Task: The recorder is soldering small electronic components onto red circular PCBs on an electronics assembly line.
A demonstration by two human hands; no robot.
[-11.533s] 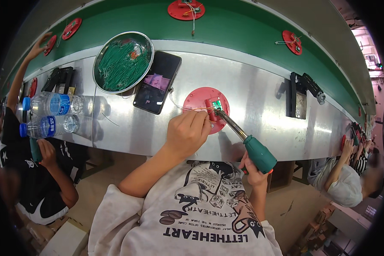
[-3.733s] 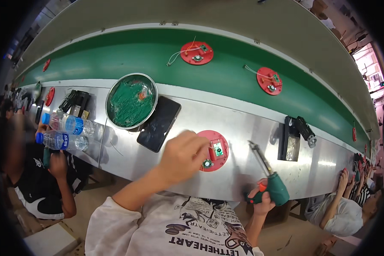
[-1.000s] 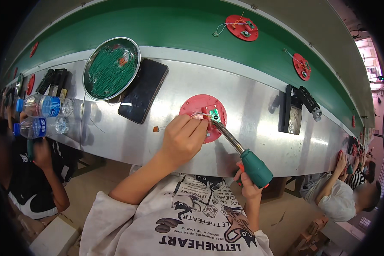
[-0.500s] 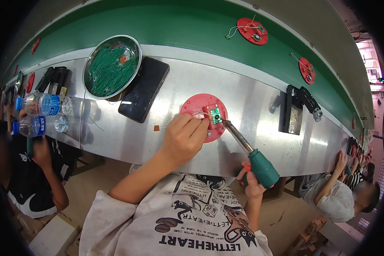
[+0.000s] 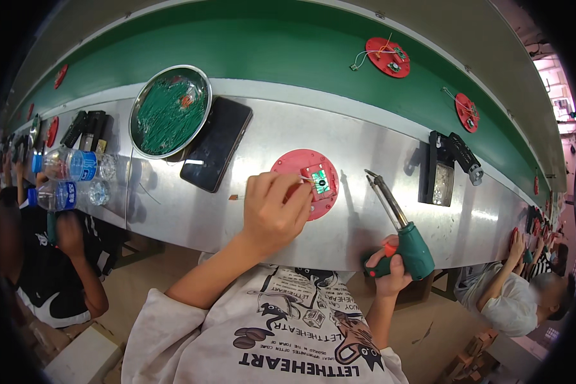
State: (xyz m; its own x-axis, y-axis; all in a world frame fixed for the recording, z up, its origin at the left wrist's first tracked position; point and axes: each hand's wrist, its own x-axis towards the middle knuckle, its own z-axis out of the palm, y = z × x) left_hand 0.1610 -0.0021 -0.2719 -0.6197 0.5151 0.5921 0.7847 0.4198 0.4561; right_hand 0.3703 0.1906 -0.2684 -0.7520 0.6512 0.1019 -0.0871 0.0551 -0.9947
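Note:
A red round plate (image 5: 323,208) lies on the metal bench in front of me. It carries a small green circuit board (image 5: 320,182) with a dark round part in its middle. My left hand (image 5: 272,208) is bent over the plate's left side, fingertips pinched on thin white wires (image 5: 306,178) beside the board; the fingers hide most of their length. In my right hand (image 5: 392,265) is a green soldering gun (image 5: 416,251) with red parts on its handle. Its metal tip points up and away, to the right of the plate and apart from it.
A steel bowl (image 5: 209,128) of green wires stands at the back left, beside a black phone (image 5: 216,144). Two plastic bottles (image 5: 80,164) lie further left. At right sits a black soldering-iron stand (image 5: 436,169). Similar red plates (image 5: 388,57) rest on the green strip behind. People work on both sides.
The soldering gun's tip has left the circuit board and moved right, with my right hand. My left hand stays at the plate. The whole view has shifted slightly.

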